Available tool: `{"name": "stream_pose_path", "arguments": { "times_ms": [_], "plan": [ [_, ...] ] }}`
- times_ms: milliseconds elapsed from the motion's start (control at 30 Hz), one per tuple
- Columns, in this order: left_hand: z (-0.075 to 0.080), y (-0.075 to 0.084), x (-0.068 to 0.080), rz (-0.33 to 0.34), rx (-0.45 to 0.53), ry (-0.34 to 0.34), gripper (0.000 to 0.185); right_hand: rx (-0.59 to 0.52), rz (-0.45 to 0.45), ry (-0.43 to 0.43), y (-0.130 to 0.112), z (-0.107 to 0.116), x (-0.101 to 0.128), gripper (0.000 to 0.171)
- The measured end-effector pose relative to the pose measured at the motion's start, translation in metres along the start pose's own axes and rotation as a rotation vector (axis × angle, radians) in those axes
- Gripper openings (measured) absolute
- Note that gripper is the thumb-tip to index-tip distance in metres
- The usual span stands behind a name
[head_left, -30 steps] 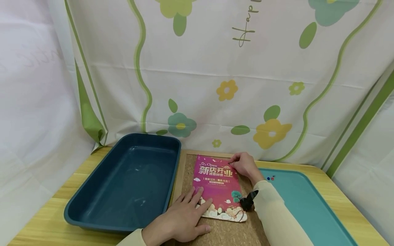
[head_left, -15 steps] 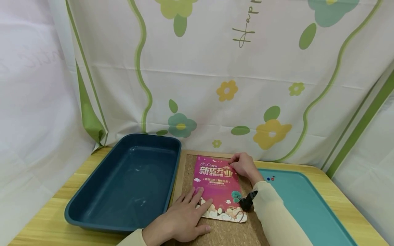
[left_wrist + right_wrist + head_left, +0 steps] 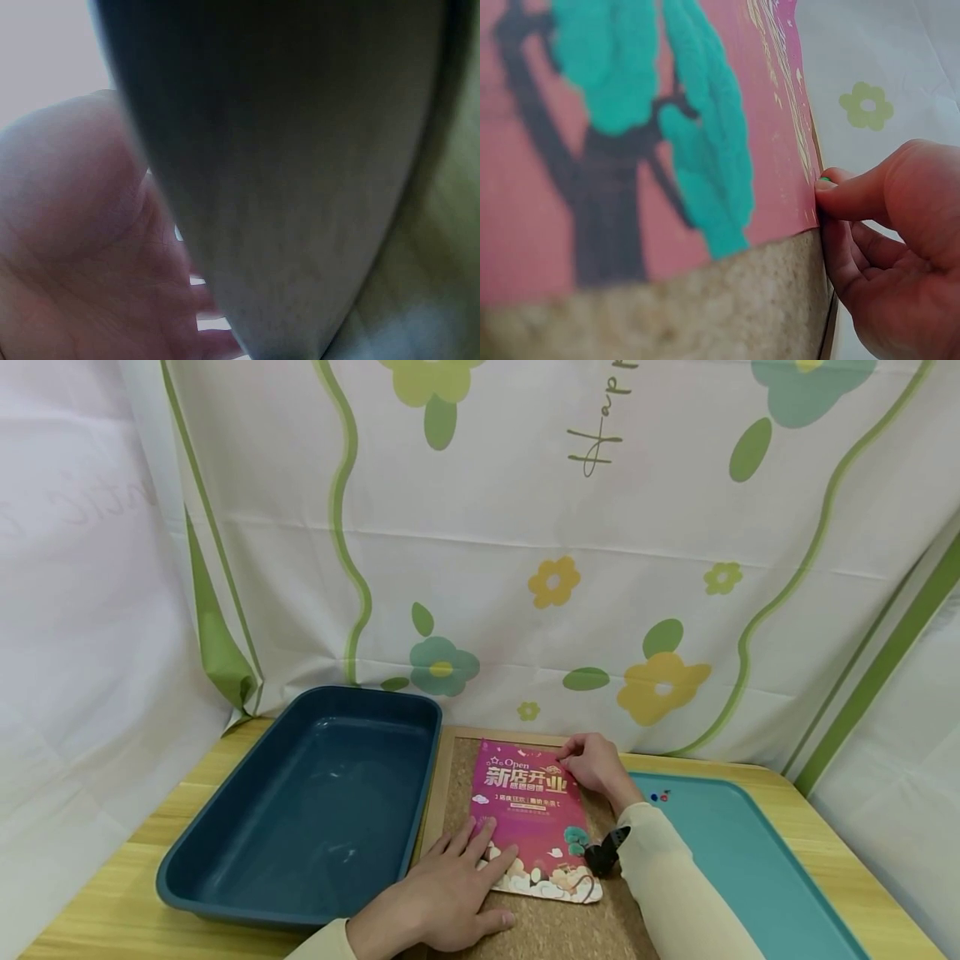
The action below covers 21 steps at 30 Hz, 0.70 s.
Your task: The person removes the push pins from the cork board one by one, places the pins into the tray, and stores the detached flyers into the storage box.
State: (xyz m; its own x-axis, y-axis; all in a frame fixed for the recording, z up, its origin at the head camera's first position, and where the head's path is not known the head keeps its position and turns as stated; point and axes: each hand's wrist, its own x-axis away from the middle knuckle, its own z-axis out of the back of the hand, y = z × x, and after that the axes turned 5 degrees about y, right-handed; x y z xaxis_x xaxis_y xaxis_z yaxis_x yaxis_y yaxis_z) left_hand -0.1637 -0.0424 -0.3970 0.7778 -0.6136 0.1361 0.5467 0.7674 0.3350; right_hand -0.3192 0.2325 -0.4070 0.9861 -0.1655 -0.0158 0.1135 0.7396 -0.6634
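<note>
A pink and purple poster (image 3: 525,827) with gold lettering lies on a wood-framed cork board (image 3: 555,927). My left hand (image 3: 450,889) is spread flat over the poster's lower left corner, fingers straight. In the left wrist view my left palm (image 3: 90,247) shows behind a large dark blurred surface. At the poster's upper right edge, my right hand (image 3: 596,767) pinches a small green pushpin (image 3: 825,179) between thumb and index finger. Its other fingers curl beneath, against the paper's edge. Most of the pin is hidden by the fingertips.
A deep dark-blue tub (image 3: 300,893) stands left of the board. On the right lies a flat teal tray (image 3: 750,852) bearing several tiny red and blue pins (image 3: 662,796). Behind the wooden table (image 3: 757,768) hangs a flowered white curtain (image 3: 480,585).
</note>
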Motion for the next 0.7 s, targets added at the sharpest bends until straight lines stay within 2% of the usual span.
{"name": "stream_pose_path", "arguments": {
  "times_ms": [233, 700],
  "plan": [
    [0.0004, -0.0003, -0.0002, -0.002, -0.003, -0.005, 0.073, 0.02, 0.029, -0.003, -0.0012, 0.0008, 0.0015, 0.006],
    [0.0003, -0.0009, -0.0001, -0.003, 0.003, -0.004, 0.073, 0.058, 0.025, -0.033, -0.0037, 0.0083, 0.0006, 0.006]
  ]
}}
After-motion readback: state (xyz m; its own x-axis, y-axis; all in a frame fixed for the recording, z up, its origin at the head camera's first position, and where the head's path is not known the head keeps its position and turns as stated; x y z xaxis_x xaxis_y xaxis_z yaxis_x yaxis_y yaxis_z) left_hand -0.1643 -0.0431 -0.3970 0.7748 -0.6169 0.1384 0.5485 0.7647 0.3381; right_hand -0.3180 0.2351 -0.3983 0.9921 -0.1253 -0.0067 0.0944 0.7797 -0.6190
